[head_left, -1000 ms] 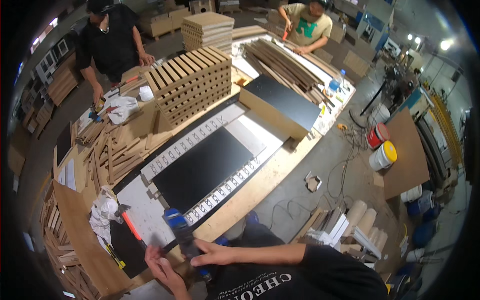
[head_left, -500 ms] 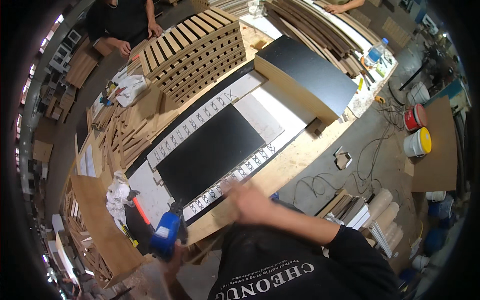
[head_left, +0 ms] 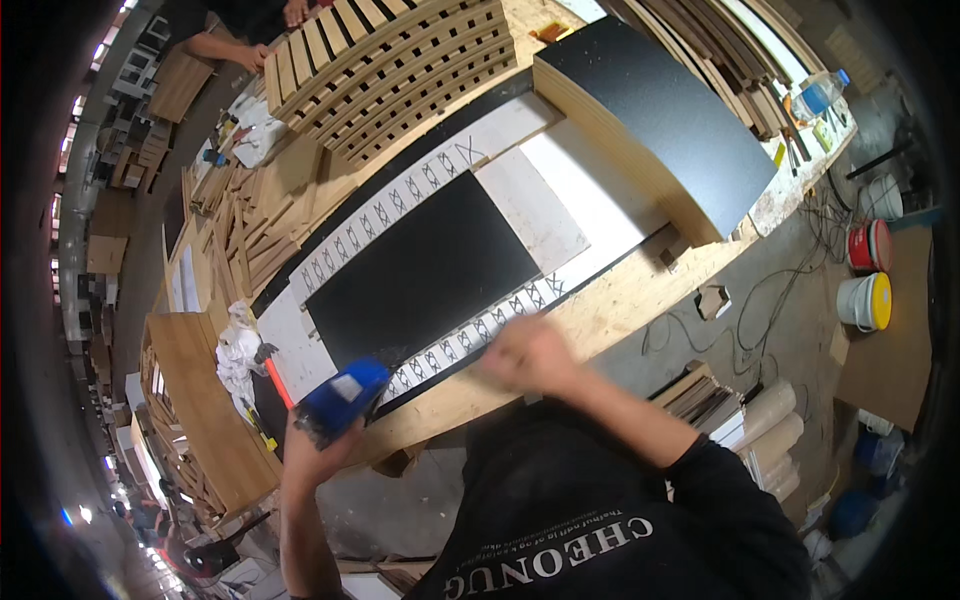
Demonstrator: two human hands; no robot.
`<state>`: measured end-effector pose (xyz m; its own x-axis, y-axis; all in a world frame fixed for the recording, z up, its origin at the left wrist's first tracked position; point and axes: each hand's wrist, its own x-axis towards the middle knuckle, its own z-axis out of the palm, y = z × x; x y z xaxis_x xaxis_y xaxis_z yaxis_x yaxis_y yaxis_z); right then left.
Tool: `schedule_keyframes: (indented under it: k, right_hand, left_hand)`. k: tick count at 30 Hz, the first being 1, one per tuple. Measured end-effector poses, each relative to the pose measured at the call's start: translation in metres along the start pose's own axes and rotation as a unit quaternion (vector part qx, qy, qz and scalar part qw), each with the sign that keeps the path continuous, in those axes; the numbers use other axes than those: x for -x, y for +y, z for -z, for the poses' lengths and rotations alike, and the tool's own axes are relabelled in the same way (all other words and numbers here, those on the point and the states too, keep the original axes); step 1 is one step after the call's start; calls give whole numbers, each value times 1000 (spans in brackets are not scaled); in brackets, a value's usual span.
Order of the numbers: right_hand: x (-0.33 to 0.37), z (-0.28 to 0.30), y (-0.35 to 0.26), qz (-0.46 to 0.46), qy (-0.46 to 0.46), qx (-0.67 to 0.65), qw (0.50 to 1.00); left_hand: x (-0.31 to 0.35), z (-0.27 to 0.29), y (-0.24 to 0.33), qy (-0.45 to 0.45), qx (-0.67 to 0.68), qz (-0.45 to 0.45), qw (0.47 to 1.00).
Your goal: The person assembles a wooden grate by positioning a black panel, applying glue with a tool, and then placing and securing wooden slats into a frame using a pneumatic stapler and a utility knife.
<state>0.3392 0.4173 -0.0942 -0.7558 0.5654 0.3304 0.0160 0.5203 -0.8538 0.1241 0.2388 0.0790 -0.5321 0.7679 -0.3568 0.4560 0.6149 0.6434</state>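
My left hand (head_left: pixel 325 450) is wrapped round a blue nail gun (head_left: pixel 345 400), its nose by the near left corner of a black rectangular panel (head_left: pixel 425 270). The panel lies between two white strips drawn with crossed marks, a far strip (head_left: pixel 390 205) and a near strip (head_left: pixel 475 332). Over the table's front edge, just on my side of the near strip, is my right hand (head_left: pixel 530 355). Motion smears its fingers, and I cannot make out whether anything is in them. A pale board (head_left: pixel 530 210) lies against the panel's right end.
A tall curved stack with a black top (head_left: pixel 660 110) stands at the right. Slatted wooden frames (head_left: pixel 390 80) are piled at the back, near another person's hand (head_left: pixel 255 57). Loose wood strips (head_left: pixel 235 220) and a red-handled hammer (head_left: pixel 278 380) lie left. Buckets (head_left: pixel 865 302) and cables cover floor at right.
The nail gun in my left hand has risen toward the panel's near left corner and tilted over. My right hand has shifted slightly right in the picture. The whole view has turned a little.
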Motion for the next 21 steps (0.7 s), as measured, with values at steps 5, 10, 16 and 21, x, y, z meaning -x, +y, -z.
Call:
schedule_keyframes:
  k: [5, 10, 16, 21]
  right_hand:
    - [-43, 63, 26, -205, 154, 70, 964]
    - [-59, 65, 41, -292, 21, 104, 951]
    - [-63, 66, 40, -332, 30, 79, 939]
    - [-56, 54, 31, -279, 55, 159, 945]
  left_hand:
    - [-28, -26, 23, -31, -27, 35, 999]
    - [-49, -35, 26, -65, -56, -24, 996]
    - [-58, -28, 3, -63, -55, 38, 996]
    - [-54, -21, 3, -58, -48, 96, 993]
